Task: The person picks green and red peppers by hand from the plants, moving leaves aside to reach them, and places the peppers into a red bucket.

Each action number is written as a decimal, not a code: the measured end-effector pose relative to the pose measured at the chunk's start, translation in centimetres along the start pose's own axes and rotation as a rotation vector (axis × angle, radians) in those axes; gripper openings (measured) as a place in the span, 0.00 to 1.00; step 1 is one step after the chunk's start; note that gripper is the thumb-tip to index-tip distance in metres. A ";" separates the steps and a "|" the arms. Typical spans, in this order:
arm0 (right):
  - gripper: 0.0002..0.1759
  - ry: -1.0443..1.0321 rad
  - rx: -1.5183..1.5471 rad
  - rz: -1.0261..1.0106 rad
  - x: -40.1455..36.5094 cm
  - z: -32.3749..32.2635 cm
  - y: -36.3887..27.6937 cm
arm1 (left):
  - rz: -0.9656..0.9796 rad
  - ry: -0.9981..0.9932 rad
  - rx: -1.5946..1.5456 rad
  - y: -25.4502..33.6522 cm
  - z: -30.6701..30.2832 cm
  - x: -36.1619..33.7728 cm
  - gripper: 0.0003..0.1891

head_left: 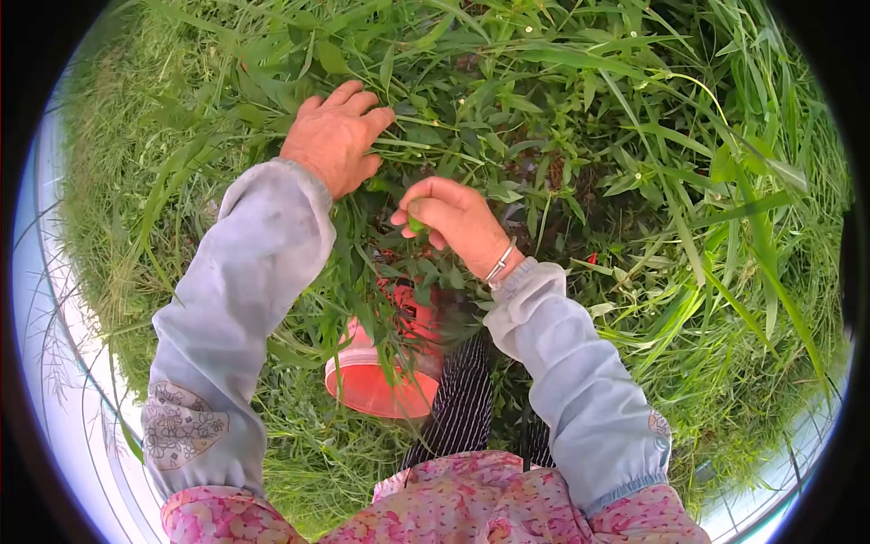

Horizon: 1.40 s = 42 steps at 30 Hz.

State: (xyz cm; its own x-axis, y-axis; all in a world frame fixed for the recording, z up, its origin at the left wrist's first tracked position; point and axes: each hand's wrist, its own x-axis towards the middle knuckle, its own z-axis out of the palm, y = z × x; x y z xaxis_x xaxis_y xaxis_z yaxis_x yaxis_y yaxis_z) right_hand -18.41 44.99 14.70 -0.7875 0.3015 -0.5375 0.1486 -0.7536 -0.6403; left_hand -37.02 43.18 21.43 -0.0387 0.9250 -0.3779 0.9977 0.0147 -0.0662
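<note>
My left hand [337,138] lies palm down on leafy green plants [426,109], its fingers apart and pressing against the stems. To the right and a little lower, my right hand [453,220] is closed in a pinch on a small green piece [416,225], which shows between thumb and fingers. A bracelet [500,261] circles the right wrist. Below the hands, a red-pink bucket [385,385] is partly covered by leaves, close to my striped trouser leg [462,399].
Tall grass blades [752,218] arch over the right side. Dense grass [109,199] fills the left. A small red thing [593,259] shows among leaves right of the bracelet. Pale curved surfaces [68,390] border the greenery at the lower left and lower right.
</note>
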 end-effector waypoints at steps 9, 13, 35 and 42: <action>0.20 0.266 -1.171 -0.236 6.0 3.1 2.6 | 0.012 0.006 -0.001 0.6 0.1 0.3 0.27; 0.19 0.257 -1.221 -0.297 4.9 3.2 1.8 | 0.009 -0.036 0.019 0.8 -0.1 0.4 0.27; 0.28 -0.588 -1.046 0.209 -13.6 10.2 31.2 | 0.057 0.033 0.042 -1.2 1.9 0.0 0.26; 0.16 -0.517 -0.158 0.535 -10.0 0.5 19.6 | 0.082 0.083 0.055 -2.9 3.4 -1.3 0.26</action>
State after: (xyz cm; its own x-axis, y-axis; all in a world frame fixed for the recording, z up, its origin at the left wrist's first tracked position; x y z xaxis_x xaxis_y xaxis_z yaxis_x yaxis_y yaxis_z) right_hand -7.96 26.90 7.80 -0.7582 -0.4230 -0.4962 0.6423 -0.6156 -0.4566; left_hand -40.01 40.67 18.97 0.0500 0.9504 -0.3068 0.9927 -0.0811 -0.0896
